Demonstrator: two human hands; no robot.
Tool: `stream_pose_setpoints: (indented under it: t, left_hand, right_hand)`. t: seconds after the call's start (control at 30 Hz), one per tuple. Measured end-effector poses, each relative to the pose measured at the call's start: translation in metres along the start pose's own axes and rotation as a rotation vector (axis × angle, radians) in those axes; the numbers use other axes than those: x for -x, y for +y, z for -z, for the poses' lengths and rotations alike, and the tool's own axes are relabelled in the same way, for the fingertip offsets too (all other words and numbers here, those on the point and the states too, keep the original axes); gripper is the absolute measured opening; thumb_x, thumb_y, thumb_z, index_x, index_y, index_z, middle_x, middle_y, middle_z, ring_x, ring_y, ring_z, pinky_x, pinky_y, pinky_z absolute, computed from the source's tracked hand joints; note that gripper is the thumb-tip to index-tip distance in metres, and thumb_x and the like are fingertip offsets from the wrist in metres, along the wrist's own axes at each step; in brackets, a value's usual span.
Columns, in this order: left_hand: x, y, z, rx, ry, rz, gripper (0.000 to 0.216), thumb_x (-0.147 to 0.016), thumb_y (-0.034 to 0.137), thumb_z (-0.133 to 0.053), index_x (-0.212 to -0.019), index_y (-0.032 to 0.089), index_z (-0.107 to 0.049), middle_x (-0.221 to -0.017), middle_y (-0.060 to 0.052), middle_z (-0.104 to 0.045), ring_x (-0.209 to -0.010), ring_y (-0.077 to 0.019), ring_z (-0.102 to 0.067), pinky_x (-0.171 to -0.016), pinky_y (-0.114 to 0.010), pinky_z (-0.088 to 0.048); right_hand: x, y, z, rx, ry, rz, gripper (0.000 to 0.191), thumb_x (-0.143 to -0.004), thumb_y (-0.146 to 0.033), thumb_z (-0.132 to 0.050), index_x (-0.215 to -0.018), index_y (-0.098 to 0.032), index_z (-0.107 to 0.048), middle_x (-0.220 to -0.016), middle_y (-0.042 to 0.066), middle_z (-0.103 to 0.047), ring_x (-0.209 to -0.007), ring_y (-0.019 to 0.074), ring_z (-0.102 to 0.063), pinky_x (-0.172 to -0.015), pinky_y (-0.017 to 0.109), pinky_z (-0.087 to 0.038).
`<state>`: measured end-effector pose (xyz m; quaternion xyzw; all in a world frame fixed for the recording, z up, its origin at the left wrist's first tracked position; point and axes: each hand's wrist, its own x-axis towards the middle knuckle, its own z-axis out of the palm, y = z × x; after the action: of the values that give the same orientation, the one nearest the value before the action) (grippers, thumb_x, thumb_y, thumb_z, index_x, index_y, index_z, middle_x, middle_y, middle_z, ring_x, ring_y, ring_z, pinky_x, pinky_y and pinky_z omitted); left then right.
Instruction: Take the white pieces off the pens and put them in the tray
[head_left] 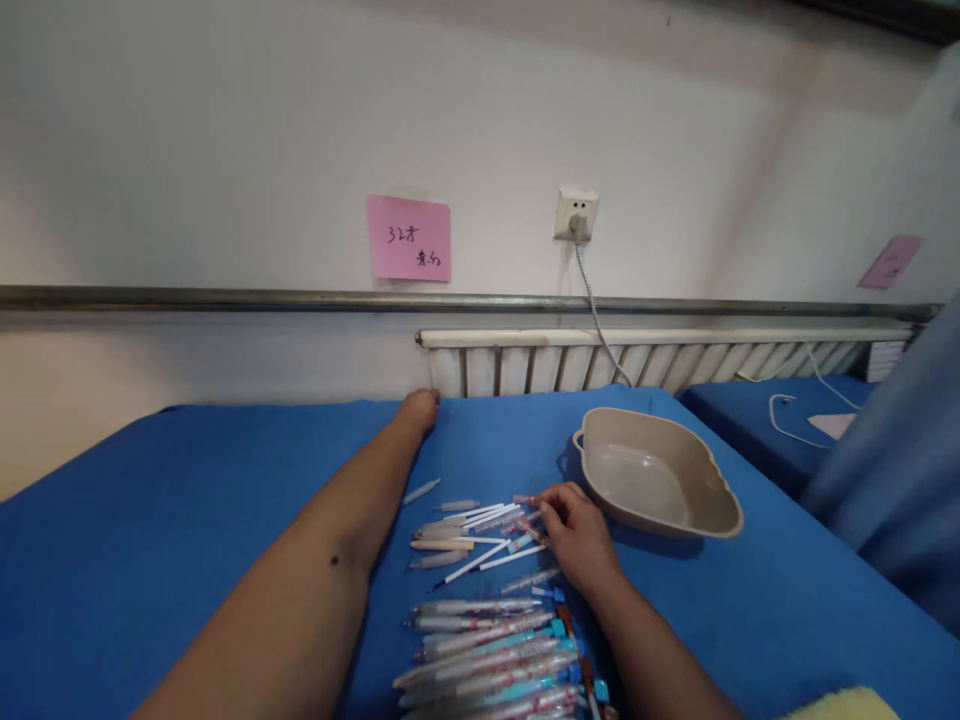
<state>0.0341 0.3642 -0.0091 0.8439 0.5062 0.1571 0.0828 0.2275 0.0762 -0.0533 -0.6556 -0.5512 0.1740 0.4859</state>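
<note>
My left arm stretches across the blue table, and my left hand (418,408) grips the far edge with fingers curled over it. My right hand (574,530) rests among a scatter of pen parts (469,535), its fingers pinched on a thin clear pen barrel (525,499). White refills, clear barrels and caps lie loose between the two arms. Closer to me sits a row of assembled pens (495,660) with blue ends.
A beige plastic bowl (652,472) stands right of my right hand. The blue table cover (150,520) reaches a white wall with a radiator (660,360), a socket with a cable (576,215) and a pink note (409,238). Blue cloth (900,480) hangs at right.
</note>
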Motion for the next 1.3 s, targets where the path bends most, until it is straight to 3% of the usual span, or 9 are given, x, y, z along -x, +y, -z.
stream_pose_setpoints:
  t: [0.1,0.2,0.33,0.43,0.57,0.9,1.0,1.13,1.3]
  left_hand:
    - [-0.001,0.011,0.001,0.024,0.016,-0.009,0.029,-0.088,0.029,-0.053,-0.113,0.014,-0.055,-0.113,-0.010,-0.057,-0.097,-0.0210,-0.058,-0.082,-0.041,-0.050]
    - [0.025,0.032,0.012,0.059,0.053,-0.068,0.016,-0.086,0.017,-0.049,-0.095,0.013,-0.061,-0.097,-0.012,-0.063,-0.095,-0.0236,-0.058,-0.086,-0.039,-0.045]
    - [0.107,0.065,0.036,0.109,0.058,-0.174,0.017,-0.085,0.022,-0.045,-0.090,0.018,-0.062,-0.092,-0.005,-0.065,-0.089,-0.0192,-0.058,-0.083,-0.031,-0.044]
    - [0.180,0.085,0.051,0.189,-0.084,-0.318,0.017,-0.084,0.023,-0.045,-0.085,0.020,-0.062,-0.085,-0.002,-0.065,-0.081,-0.0173,-0.059,-0.076,-0.027,-0.044]
    - [0.237,0.095,0.058,0.221,-0.133,-0.274,0.018,-0.082,0.021,-0.047,-0.084,0.020,-0.065,-0.083,-0.003,-0.066,-0.079,-0.0185,-0.060,-0.074,-0.028,-0.043]
    - [0.259,0.105,0.034,0.215,0.002,-0.178,0.018,-0.078,0.016,-0.050,-0.077,0.018,-0.068,-0.082,-0.005,-0.068,-0.081,-0.0180,-0.061,-0.078,-0.028,-0.046]
    - [0.269,0.104,0.032,0.210,0.072,-0.118,0.021,-0.080,0.017,-0.046,-0.087,0.016,-0.067,-0.087,-0.007,-0.068,-0.083,-0.0194,-0.061,-0.079,-0.031,-0.046]
    - [0.294,0.100,0.035,0.224,0.122,-0.048,0.026,-0.083,0.021,-0.044,-0.098,0.017,-0.064,-0.097,-0.007,-0.068,-0.089,-0.0204,-0.061,-0.083,-0.033,-0.046]
    - [0.318,0.102,0.039,0.224,0.030,-0.085,0.031,-0.086,0.029,-0.042,-0.107,0.019,-0.063,-0.106,-0.007,-0.067,-0.098,-0.0213,-0.059,-0.090,-0.034,-0.041]
  right_hand:
    - [-0.001,-0.002,0.001,0.003,-0.007,-0.003,0.015,-0.079,-0.023,-0.047,-0.076,-0.022,-0.062,-0.081,0.004,-0.061,-0.075,0.0179,-0.058,-0.067,0.027,-0.044]
    - [-0.001,0.000,0.001,-0.006,-0.013,-0.005,0.015,-0.079,-0.025,-0.047,-0.076,-0.022,-0.062,-0.081,0.004,-0.061,-0.075,0.0182,-0.058,-0.068,0.027,-0.044]
    - [0.001,0.001,-0.001,-0.014,-0.032,-0.009,0.014,-0.079,-0.027,-0.049,-0.074,-0.022,-0.061,-0.080,0.004,-0.062,-0.073,0.0182,-0.057,-0.065,0.027,-0.043]
    - [0.004,-0.005,0.000,0.001,-0.069,0.013,0.014,-0.079,-0.025,-0.049,-0.076,-0.022,-0.063,-0.080,0.003,-0.063,-0.073,0.0174,-0.057,-0.065,0.026,-0.042]
    - [0.007,-0.022,0.007,0.033,-0.094,0.079,0.014,-0.079,-0.022,-0.050,-0.081,-0.021,-0.064,-0.085,0.003,-0.064,-0.077,0.0165,-0.058,-0.070,0.025,-0.041]
    - [0.042,-0.063,0.028,0.137,-0.158,0.169,0.013,-0.080,-0.020,-0.051,-0.081,-0.020,-0.064,-0.085,0.004,-0.065,-0.077,0.0158,-0.058,-0.070,0.025,-0.040]
    - [0.056,-0.058,0.034,0.196,-0.196,0.172,0.013,-0.079,-0.017,-0.051,-0.083,-0.020,-0.064,-0.087,0.003,-0.065,-0.078,0.0154,-0.058,-0.069,0.024,-0.039]
    - [0.073,-0.045,0.036,0.207,-0.206,0.068,0.014,-0.080,-0.018,-0.050,-0.083,-0.019,-0.064,-0.084,0.002,-0.065,-0.074,0.0143,-0.058,-0.066,0.022,-0.039]
    - [0.077,-0.038,0.037,0.188,-0.283,0.146,0.016,-0.078,-0.018,-0.053,-0.087,-0.021,-0.065,-0.089,0.002,-0.067,-0.081,0.0151,-0.059,-0.072,0.023,-0.040]
